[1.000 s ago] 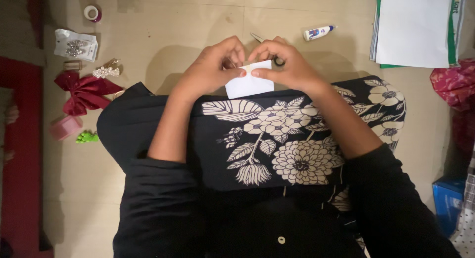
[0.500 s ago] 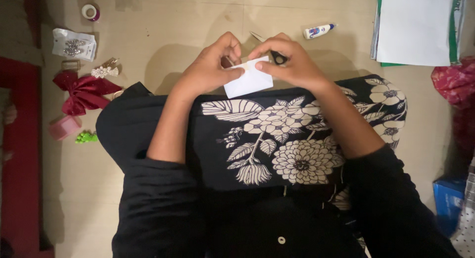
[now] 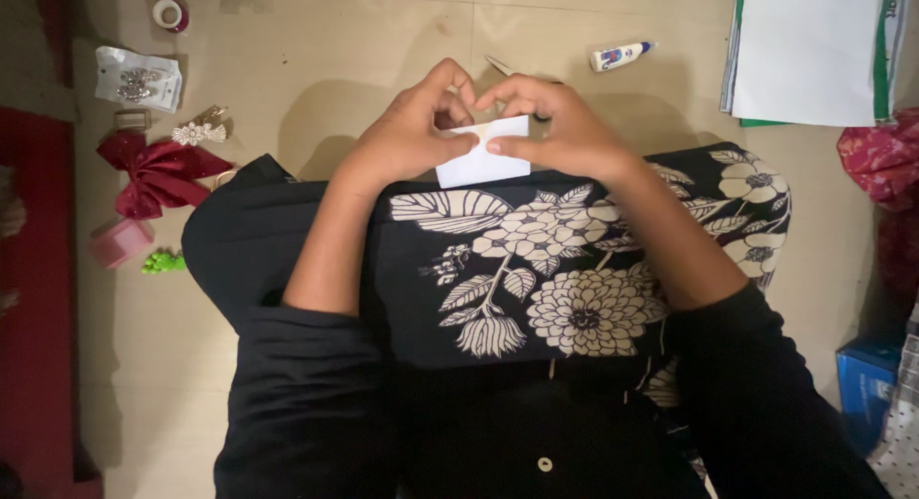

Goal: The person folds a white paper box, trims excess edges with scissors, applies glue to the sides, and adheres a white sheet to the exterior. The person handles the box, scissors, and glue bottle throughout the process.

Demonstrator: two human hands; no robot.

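white paper piece (image 3: 481, 164): pinched along its top edge by your left hand (image 3: 412, 131) and right hand (image 3: 560, 126), fingertips pressed together on it. glue bottle (image 3: 620, 55): beyond the paper, rightward. red bow (image 3: 158, 171): far left of the paper.

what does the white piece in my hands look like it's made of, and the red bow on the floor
White piece: likely thin paper or card, matte, flat with crisp straight edges; both hands pinch its top. Red bow: apparently fabric ribbon, slightly shiny, with soft folded loops and highlights.

Scissors (image 3: 500, 66) mostly hidden behind the right hand (image 3: 550, 126); blue box (image 3: 869, 389) cut off at the edge.
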